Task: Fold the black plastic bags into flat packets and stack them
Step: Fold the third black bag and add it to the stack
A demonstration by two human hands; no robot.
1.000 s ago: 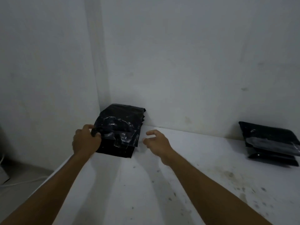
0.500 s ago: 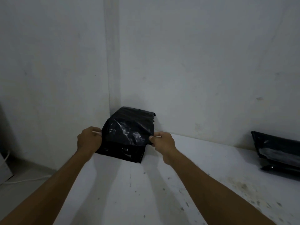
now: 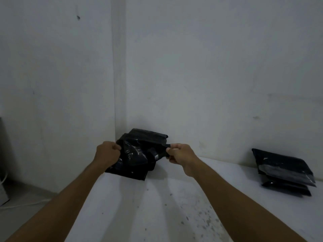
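A crumpled black plastic bag (image 3: 138, 154) hangs stretched between my two hands above the white table's far left corner. My left hand (image 3: 108, 152) grips its left edge with curled fingers. My right hand (image 3: 180, 153) pinches its right edge. Behind and under it a pile of black bags (image 3: 150, 137) leans against the corner of the walls. At the far right a stack of flat black packets (image 3: 283, 170) lies on the table by the wall.
The white table (image 3: 174, 206) has dark specks and stains toward the right front. White walls meet in a corner just behind the pile. The table's left edge drops to a grey floor (image 3: 26, 194) with a white cable on it.
My right hand came in and took the bag's right edge. Both hands then pulled apart and lifted the bag a little off the pile. The view shifted to the left.
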